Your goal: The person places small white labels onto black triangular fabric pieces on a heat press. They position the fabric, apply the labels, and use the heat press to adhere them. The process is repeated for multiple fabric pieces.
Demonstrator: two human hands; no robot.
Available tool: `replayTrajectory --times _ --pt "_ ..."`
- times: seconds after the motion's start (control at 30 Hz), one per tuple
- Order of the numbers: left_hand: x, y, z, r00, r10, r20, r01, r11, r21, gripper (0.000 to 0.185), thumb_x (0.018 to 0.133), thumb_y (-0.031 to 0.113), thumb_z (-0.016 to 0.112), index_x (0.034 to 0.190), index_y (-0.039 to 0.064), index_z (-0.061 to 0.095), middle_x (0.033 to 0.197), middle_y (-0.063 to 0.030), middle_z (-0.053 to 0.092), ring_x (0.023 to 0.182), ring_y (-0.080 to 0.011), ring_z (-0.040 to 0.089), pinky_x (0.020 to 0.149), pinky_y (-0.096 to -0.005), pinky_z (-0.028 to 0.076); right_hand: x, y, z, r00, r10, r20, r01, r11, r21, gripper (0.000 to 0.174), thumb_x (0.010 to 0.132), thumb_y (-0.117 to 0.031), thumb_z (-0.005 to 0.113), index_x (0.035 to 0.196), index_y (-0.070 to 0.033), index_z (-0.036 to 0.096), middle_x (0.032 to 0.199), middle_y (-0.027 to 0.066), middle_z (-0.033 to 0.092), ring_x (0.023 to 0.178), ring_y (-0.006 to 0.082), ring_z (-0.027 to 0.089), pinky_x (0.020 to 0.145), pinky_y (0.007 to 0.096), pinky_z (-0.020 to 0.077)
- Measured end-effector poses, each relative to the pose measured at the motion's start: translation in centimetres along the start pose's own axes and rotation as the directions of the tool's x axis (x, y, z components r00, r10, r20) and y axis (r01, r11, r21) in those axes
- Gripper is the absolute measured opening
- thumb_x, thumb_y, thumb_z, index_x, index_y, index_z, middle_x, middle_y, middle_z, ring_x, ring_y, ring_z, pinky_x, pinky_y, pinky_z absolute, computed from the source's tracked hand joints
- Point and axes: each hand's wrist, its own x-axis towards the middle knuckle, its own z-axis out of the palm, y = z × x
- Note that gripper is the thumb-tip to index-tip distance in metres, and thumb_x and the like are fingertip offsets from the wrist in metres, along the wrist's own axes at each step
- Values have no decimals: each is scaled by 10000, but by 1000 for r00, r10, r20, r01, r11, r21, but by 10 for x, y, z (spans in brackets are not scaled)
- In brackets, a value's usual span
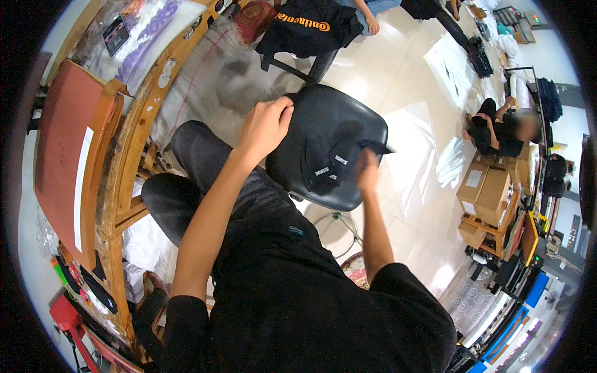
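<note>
A black padded seat [326, 112] stands in front of my knees. Several small black pieces with pale printed writing lie together on it, one labelled piece [322, 171] among them. My left hand [266, 126] is at the seat's far left edge, its fingers curled. Something dark shows at those fingertips, but black against black hides whether it is gripped. Over the right side of the seat is my right hand [367, 172], blurred, with a black pointed piece [380, 148] at its fingertips. The piece's tip juts past the seat's edge.
A wooden workbench [140, 102] runs along my left, with a reddish-brown board [70, 149] on it. Ahead, a black printed garment [305, 28] covers another seat. White sheets [410, 149] lie on the floor. Right, a person [506, 133] sits near cardboard boxes [485, 186].
</note>
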Motion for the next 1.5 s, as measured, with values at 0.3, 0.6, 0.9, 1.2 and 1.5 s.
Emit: replayTrajectory --times 0.3,0.6,0.9,1.2,1.5 --pt "41 6 82 993 93 -68 -92 996 22 220 1051 192 600 1135 25 716 1036 -240 759 932 -468 728 812 -544 583 -171 -13 45 873 -82 480 129 989 -67 311 970 -116 647 1262 -16 679 1267 210 723 1174 403 680 1035 496 509" --pt "-101 -9 217 842 345 415 -449 874 184 418 977 253 669 1285 -29 682 1285 -222 726 1236 -367 688 1006 -463 557 -177 5 -9 892 103 440 -52 990 -127 259 997 -160 610 1217 -51 694 1128 230 750 1036 447 720 898 543 578" --pt "-124 -56 79 860 -60 507 128 987 -101 494 1032 355 659 1352 -23 674 1357 -257 696 1238 -417 683 1052 -472 541 -168 9 32 799 155 581 -106 987 -117 219 973 -181 635 1117 -37 715 1056 268 744 948 467 729 835 548 575" --pt "-265 -107 -118 768 -641 -13 519 634 -573 294 1117 230 612 1275 -5 693 1206 -108 778 1128 -187 718 1036 -346 554 -80 -28 64 650 -264 713 506 850 -146 221 997 -203 645 1106 -43 751 1001 197 775 952 375 757 808 474 556" --pt "-456 -71 -190 251 -725 -641 480 669 -568 212 1055 111 631 1199 -12 727 1138 -119 782 1054 -195 723 938 -351 556 -6 -194 119 480 -608 633 563 767 309 151 939 -20 563 882 38 691 755 177 674 670 235 673 644 371 518"
